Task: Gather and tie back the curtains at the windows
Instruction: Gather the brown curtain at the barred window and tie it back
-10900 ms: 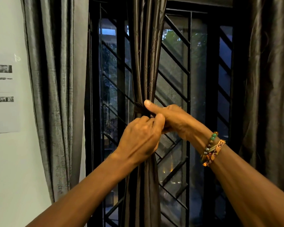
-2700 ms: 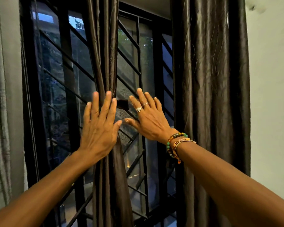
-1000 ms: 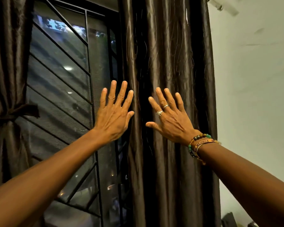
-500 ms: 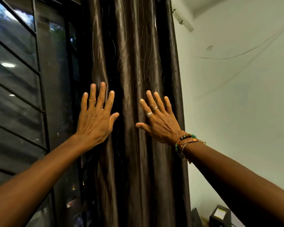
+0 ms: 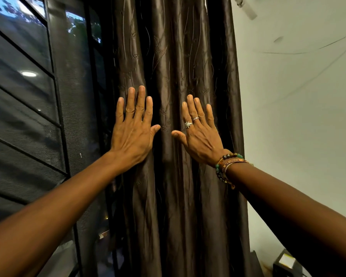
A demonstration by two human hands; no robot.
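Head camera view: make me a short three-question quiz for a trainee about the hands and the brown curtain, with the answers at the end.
1. True or false: the left hand grips a bunched fold of the curtain.
2. Which wrist carries the bracelets? A) left B) right C) both
3. Fill in: the right hand wears ___ rings.
Key: 1 false, its fingers are straight and lie flat on the loosely hanging cloth. 2 B. 3 two.
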